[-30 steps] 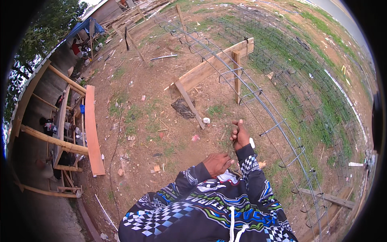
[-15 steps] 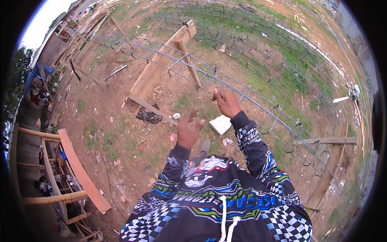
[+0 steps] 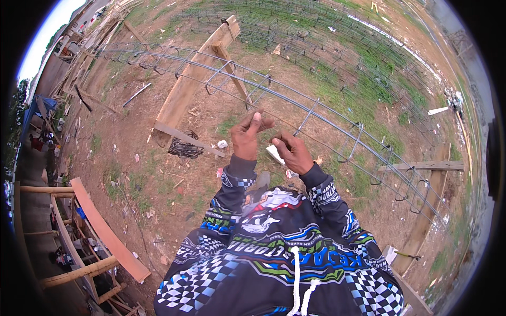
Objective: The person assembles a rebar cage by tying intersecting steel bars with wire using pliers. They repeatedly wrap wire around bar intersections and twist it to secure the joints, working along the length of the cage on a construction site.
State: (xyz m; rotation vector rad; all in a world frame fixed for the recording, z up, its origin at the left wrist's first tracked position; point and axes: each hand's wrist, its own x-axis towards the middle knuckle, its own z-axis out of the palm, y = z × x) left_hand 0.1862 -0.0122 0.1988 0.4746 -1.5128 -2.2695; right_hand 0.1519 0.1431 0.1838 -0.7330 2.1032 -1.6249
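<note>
A long rebar cage (image 3: 284, 94) of steel bars and bent stirrups runs across in front of me, from far left to near right. My left hand (image 3: 246, 138) is up close to its near lower bar, thumb and fingers pressed together. Just to the right, my right hand (image 3: 295, 153) is curled in a pinch beside a stirrup (image 3: 307, 117). Anything between the fingers of either hand is too small to make out. The cage rests across a wooden plank support (image 3: 184, 89) on the left and a wooden beam (image 3: 429, 166) on the right.
A bundle of dark wire (image 3: 185, 146) lies by the plank's foot. Several more rebar cages (image 3: 316, 58) lie on the grass beyond. A white block (image 3: 274, 154) is partly behind my right hand. On the left stands a timber frame with a reddish board (image 3: 108, 229).
My left hand has risen toward the bar and its fingers have closed. My right hand has dropped back slightly, bringing the two hands closer together. The view has shifted a little.
</note>
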